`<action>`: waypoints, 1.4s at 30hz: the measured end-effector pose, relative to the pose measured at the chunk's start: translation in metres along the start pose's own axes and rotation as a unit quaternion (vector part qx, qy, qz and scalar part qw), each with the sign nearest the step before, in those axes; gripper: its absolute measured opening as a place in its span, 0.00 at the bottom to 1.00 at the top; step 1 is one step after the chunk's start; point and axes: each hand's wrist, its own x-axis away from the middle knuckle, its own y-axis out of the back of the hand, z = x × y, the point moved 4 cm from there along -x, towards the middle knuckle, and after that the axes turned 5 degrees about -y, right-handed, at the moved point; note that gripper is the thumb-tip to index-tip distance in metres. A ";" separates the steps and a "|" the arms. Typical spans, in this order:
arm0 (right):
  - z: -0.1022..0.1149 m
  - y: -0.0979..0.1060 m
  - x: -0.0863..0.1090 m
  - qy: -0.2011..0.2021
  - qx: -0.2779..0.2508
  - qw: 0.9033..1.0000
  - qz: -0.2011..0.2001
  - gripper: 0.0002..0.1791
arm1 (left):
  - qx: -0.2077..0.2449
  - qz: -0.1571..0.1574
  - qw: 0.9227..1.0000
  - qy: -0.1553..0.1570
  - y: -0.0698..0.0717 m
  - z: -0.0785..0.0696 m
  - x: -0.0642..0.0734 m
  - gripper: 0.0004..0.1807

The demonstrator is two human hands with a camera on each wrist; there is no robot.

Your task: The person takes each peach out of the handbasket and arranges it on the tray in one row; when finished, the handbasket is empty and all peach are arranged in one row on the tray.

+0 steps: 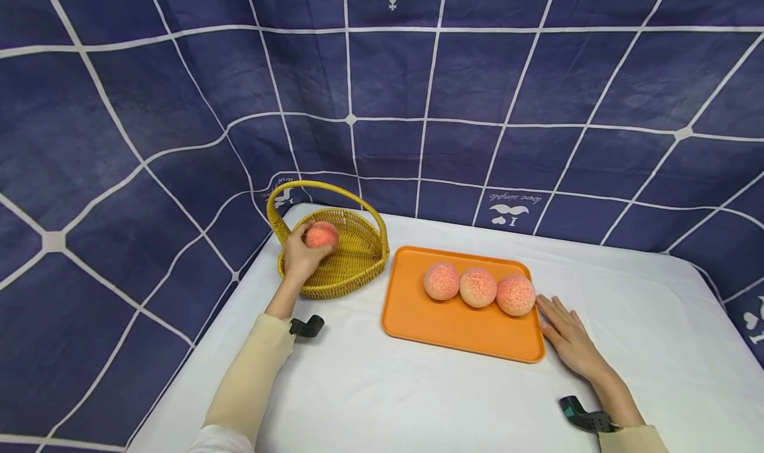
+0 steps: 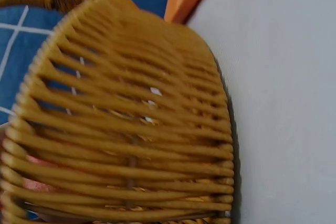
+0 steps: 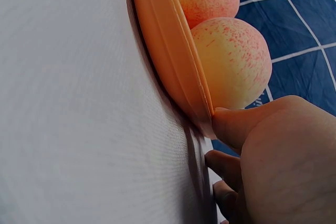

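My left hand (image 1: 300, 259) grips a peach (image 1: 322, 237) by its sides, inside the left part of a yellow wicker basket (image 1: 349, 286) with a tall arched handle. In the left wrist view, the woven wall of the basket (image 2: 131, 129) covers most of that hand; pink peach skin shows through its gaps. Three peaches sit in a row on an orange tray (image 1: 442, 330): a left one (image 1: 441, 281), a middle one (image 1: 478, 288) and a right one (image 1: 516, 295). Against the tray's right edge rests my right hand (image 1: 572, 340), its fingers extended and its thumb (image 3: 236, 127) at the rim.
A white cloth (image 1: 358, 387) covers the table. Behind and to the left hangs a dark blue curtain (image 1: 388, 81) with white lines, close to the basket's back. Basket and tray stand side by side, a narrow strip of cloth between them.
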 end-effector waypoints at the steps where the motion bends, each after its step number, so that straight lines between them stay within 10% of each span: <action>1: 0.000 0.000 0.000 0.000 0.001 1.000 0.001 0.31 | 0.004 -0.005 1.000 -0.007 0.002 -0.003 0.004 0.39; 11: -0.001 -0.001 -0.001 -0.002 0.005 1.000 0.005 0.31 | 0.064 -0.038 0.991 -0.116 0.016 -0.054 0.060 0.36; 19: -0.001 0.000 -0.001 0.001 0.002 1.000 0.003 0.31 | 0.100 0.009 0.975 -0.197 -0.008 -0.089 0.097 0.36; 42: -0.002 -0.001 -0.001 0.009 -0.001 1.000 -0.003 0.31 | 0.066 0.092 0.977 -0.182 -0.119 -0.058 0.099 0.37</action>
